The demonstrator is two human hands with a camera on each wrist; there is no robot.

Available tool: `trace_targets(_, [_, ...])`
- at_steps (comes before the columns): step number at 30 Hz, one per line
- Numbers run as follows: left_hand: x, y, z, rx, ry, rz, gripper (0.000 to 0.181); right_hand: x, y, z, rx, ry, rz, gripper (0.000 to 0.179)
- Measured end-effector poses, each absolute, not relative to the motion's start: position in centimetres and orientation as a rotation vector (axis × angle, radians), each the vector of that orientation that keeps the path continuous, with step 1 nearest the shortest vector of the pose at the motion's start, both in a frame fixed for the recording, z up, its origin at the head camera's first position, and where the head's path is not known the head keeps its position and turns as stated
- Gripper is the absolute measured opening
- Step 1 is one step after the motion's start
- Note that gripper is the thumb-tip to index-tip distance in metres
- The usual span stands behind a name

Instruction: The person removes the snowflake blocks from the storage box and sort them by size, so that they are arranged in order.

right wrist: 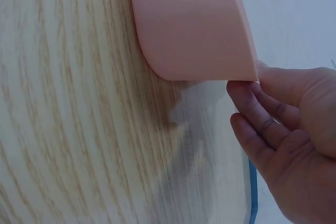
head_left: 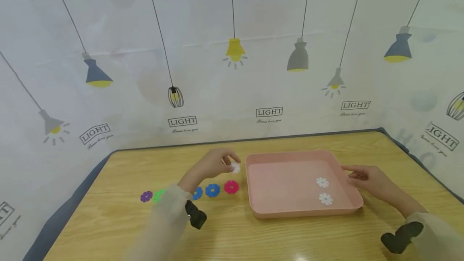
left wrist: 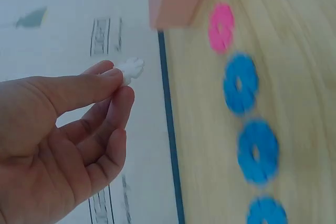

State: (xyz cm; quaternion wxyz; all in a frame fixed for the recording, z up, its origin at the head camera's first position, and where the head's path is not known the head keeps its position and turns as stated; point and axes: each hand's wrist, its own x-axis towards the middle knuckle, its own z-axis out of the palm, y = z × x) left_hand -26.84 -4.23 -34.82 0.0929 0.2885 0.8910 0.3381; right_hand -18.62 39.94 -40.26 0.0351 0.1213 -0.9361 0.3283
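Note:
My left hand (head_left: pixel 212 163) pinches a white snowflake disc (left wrist: pixel 132 67) between thumb and fingers, just off the left side of a pink tray (head_left: pixel 286 213). The right hand (head_left: pixel 377 184) grips the tray's right rim, with the thumb over the edge and the fingers outside it, as the right wrist view shows. Two white snowflake discs (head_left: pixel 322 182) lie inside the tray near its right side. A pinkish-red disc (head_left: pixel 231 187) lies on the table left of the tray, beside a blue disc (head_left: pixel 212 190).
Further left in the same row lie a green disc (head_left: pixel 158 195) and a purple disc (head_left: pixel 146 196); my left forearm partly hides the row. Behind the wooden table (head_left: pixel 290 237) hangs a white sheet (head_left: pixel 203 71) printed with lamps.

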Motion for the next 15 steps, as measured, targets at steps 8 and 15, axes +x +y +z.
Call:
trace_targets(8, [-25.9,-15.7,-35.9,0.629,2.724,1.012,0.019,-18.7,40.2,-40.4,0.346,-2.9,1.004,0.042])
trace_targets(15, [-24.6,-24.9,-37.8,0.38,2.753,1.029,0.018,-18.9,40.1,-40.4,0.367,-2.896,1.022,0.042])
